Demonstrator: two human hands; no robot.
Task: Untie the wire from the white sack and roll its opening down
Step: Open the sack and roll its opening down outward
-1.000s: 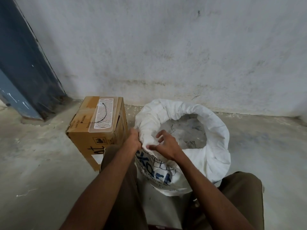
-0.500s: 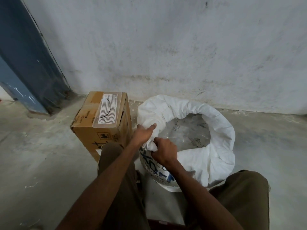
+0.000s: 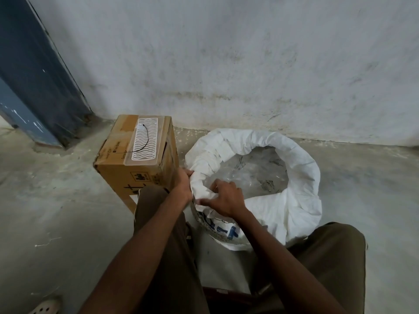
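Note:
The white sack [image 3: 301,177] stands open on the floor between my knees, its rim folded down into a thick roll, with clear plastic showing inside. Blue print shows on its near side. My left hand [image 3: 183,185] grips the rolled rim at its left edge from outside. My right hand [image 3: 223,198] pinches the fold of the rim on the near left side, fingers curled over the fabric. A thin black wire [image 3: 144,141] lies curved on top of the cardboard box [image 3: 118,173] to the left of the sack.
The box stands against the sack's left side. A grey wall [image 3: 226,64] runs close behind both, and a blue post [image 3: 29,75] rises at the far left. My knees in brown trousers [image 3: 326,257] flank the sack. A sandalled foot [image 3: 45,308] shows at the bottom left.
My right hand has shifted along the near rim and opened out over the fold; my left hand has closed onto the rim's outer left edge. The view has tilted down slightly.

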